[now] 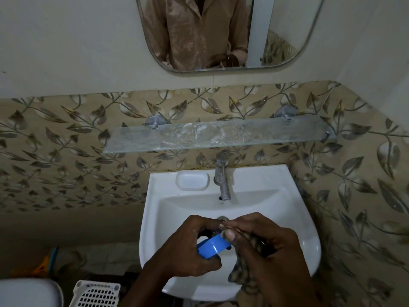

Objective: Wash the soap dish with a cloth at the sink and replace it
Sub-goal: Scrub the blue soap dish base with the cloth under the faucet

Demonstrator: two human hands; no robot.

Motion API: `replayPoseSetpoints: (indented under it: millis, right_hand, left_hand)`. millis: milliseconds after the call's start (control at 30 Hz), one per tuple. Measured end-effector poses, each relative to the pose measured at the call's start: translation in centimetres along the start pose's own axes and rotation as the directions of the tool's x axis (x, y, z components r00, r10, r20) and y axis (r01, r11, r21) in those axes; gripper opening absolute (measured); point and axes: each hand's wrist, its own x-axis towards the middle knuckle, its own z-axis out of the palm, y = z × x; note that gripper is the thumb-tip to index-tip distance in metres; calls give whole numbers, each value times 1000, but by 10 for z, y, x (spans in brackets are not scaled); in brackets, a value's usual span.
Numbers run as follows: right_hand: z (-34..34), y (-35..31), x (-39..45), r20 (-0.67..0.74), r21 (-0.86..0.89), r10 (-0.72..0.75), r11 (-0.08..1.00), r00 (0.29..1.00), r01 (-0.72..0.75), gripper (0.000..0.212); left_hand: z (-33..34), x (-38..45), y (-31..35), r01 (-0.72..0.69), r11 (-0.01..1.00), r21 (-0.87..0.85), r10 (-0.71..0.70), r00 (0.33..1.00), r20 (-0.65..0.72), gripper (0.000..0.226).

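Over the basin of the white sink (287, 218), just in front of the drain, the left hand (181, 247) curls its fingers and thumb around a blue soap dish (212, 248), holding it tilted on edge. The right hand (265, 244) pinches a patterned brownish cloth (242, 271) against the dish's upper rim, thumb on top; the rest of the cloth hangs down toward the sink's front lip.

The dish looks like thin, glossy moulded plastic: light, stiff, and probably slick once wet or soapy. Gripping it by the two long edges, as the left hand does, seems the safest hold, leaving the inside face free for wiping. A dropped dish would likely bounce in the basin rather than break. The cloth is soft and limp and should fold into corners readily.

A white soap holder (192, 180) sits on the sink's back ledge, left of the tap (222, 176), which runs no visible water. No brand, label or writing can be read anywhere.
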Motion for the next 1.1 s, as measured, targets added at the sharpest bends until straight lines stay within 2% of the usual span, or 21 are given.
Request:
replayPoseSetpoints:
  millis: [100,200,267,400,467,567,633,767,867,933,1000,1100]
  right_hand:
    - [0,5,1,-58,-38,25,999,998,-27,22]
    - [-4,11,1,-120,-19,80,996,990,-83,20]
    - [2,7,-4,-145,-24,42,999,989,-46,23]
    - [14,-2,-10,-144,-103,-129,988,981,115,19]
    - [9,7,-5,-196,-82,-79,995,977,64,19]
    - [3,24,-1,-200,-51,36,998,979,-47,24]
    - [1,30,-4,-219,-26,65,997,973,-73,24]
    - [-2,32,-5,-236,-85,19,996,972,-40,29]
    - [-2,33,-5,-233,-125,-30,992,972,1,32]
    - [-1,32,-6,-249,-133,-69,990,966,36,26]
    - [0,30,-7,-236,-164,-130,982,963,92,21]
    - [4,27,-7,-154,-269,-250,942,956,203,23]
  left_hand:
    - [0,-1,-1,-45,999,3,45,999,0,54]
    - [1,1,-8,-43,999,-20,43,999,33,60]
    - [3,2,-9,-59,998,-25,60,998,27,58]
    - [4,2,-7,-123,991,-56,118,990,-77,60]
    - [3,2,-2,-195,978,-69,191,979,-69,70]
    - [-2,4,5,-305,949,-83,299,951,-76,82]
    - [0,7,4,-296,951,-86,289,953,-91,76]
    - [9,11,-2,-210,976,-56,200,968,-155,53]
    - [13,16,-5,-232,969,-78,222,967,-125,34]
    - [14,19,-7,-229,972,-47,221,967,-123,17]
    - [16,20,-8,-209,977,-33,201,967,-154,16]
    - [22,17,-8,-169,980,-103,146,969,-198,18]
